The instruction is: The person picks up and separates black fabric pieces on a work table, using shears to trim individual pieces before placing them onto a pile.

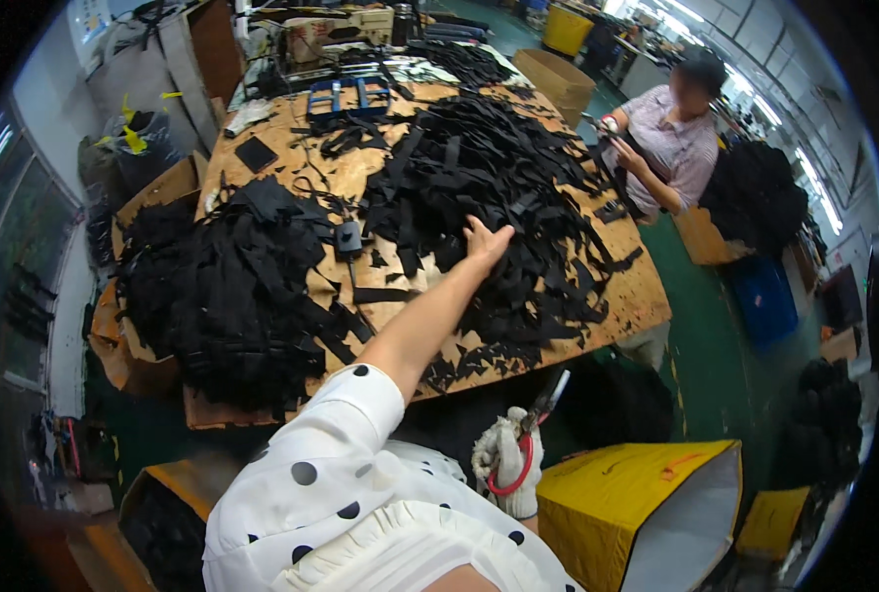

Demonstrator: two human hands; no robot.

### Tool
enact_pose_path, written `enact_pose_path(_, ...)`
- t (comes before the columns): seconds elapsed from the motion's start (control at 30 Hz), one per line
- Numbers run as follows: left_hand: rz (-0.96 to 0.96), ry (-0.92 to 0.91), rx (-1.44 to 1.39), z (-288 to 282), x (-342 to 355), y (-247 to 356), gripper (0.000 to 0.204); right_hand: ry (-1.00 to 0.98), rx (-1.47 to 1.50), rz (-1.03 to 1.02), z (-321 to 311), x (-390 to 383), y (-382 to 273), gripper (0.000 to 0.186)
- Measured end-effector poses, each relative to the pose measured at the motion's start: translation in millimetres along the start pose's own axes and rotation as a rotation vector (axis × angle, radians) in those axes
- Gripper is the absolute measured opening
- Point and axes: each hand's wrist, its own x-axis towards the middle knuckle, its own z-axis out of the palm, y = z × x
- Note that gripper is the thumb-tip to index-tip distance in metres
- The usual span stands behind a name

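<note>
My bare left hand (pixel 487 242) is stretched out over a big pile of black fabric strips (pixel 459 163) on the wooden table. Its thumb and fingers look spread at the pile's near side, with no strip visibly gripped; some fingertips are hard to make out. Close to my body, below the table's front edge, my right hand (pixel 510 462) wears a white knitted glove. It is closed around red-handled scissors (pixel 556 393), whose metal blades point up and to the right. A second heap of black pieces (pixel 232 286) covers the table's left side.
Small black scraps litter the wooden tabletop (pixel 637 286). On it are a grey box with a cord (pixel 348 238), a dark flat phone-like object (pixel 257 154) and a blue tray (pixel 348 99). A yellow bin (pixel 607 493) stands at lower right. Another person (pixel 671 148) works across the right corner.
</note>
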Motion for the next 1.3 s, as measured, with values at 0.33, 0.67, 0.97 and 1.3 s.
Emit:
enact_pose_path(0.33, 0.467, -0.017, 0.337, -82, -4, -19, 0.054, -0.021, 0.115, -0.001, -12, -13, -2, 0.025)
enact_pose_path(0.67, 0.178, -0.986, 0.077, -144, -218, -149, 0.02, -0.01, 0.157, -0.055, -21, -19, -4, 0.027)
enact_pose_path(0.97, 0.445, -1.148, 1.117, -107, -174, -290, 0.03, 0.004, 0.174, -0.057, -17, -31, 4, 0.026)
enact_pose_path(1.3, 0.145, -1.494, 1.042, -43, -158, -334, 0.044, 0.095, 0.157, -0.115, -39, -44, -20, 0.029)
